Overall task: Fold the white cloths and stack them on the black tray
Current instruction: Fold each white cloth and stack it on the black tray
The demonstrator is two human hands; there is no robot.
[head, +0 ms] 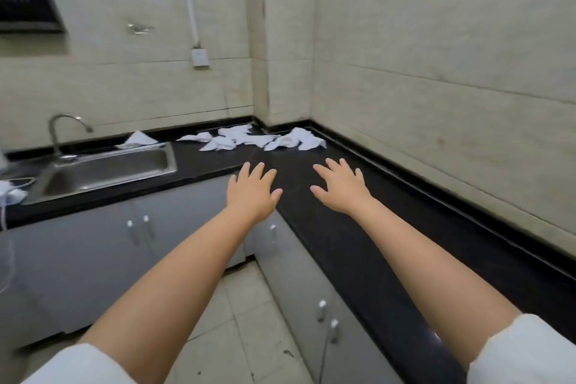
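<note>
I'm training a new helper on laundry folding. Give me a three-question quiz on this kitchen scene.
1. True or false: the left hand holds a cloth.
2. Where do most white cloths lie? A) in the sink B) in the countertop's back corner C) on the floor
3. Fill in: one cloth lies apart, behind the ____.

Key: 1 false; both it and the right hand are empty, fingers spread. 2 B. 3 sink.

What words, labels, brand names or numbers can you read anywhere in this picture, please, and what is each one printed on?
None can be read.
White wall socket: plain face, no marking visible.
Black range hood: light marks on its front, too blurred to tell whether they are text.
White cloths, sink, counter, cabinet doors: no print visible.
</note>
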